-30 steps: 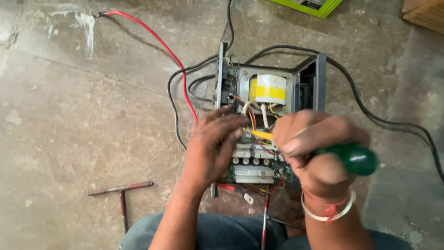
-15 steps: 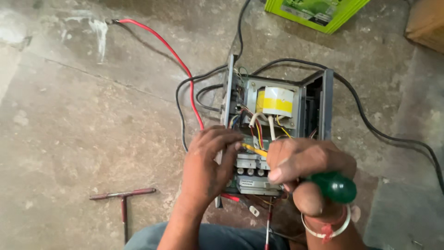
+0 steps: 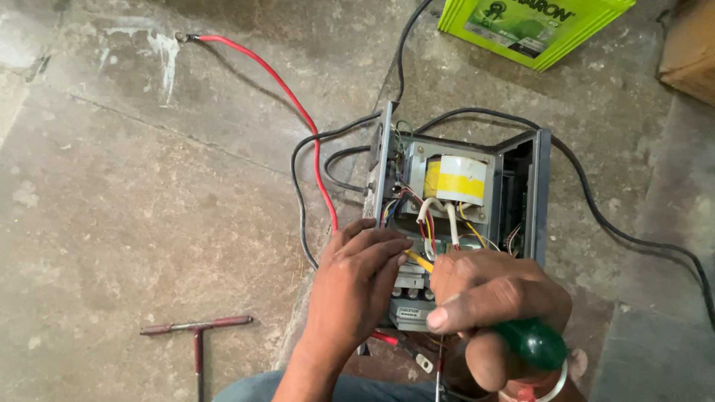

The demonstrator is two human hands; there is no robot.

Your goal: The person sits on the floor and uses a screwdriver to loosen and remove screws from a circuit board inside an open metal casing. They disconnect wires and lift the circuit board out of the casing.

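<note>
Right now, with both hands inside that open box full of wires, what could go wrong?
1. The screwdriver in the right hand works among bare colored wires; a slip could nick or bridge them.
2. The left hand rests on the open metal case; if the black cables carry power, a shock seems possible.
3. The red cable has a loose bare end on the floor, which could touch something.

Stained, cracked grey concrete floor (image 3: 149, 193) in even light; perhaps a wooden box (image 3: 689, 52) at the corner.
</note>
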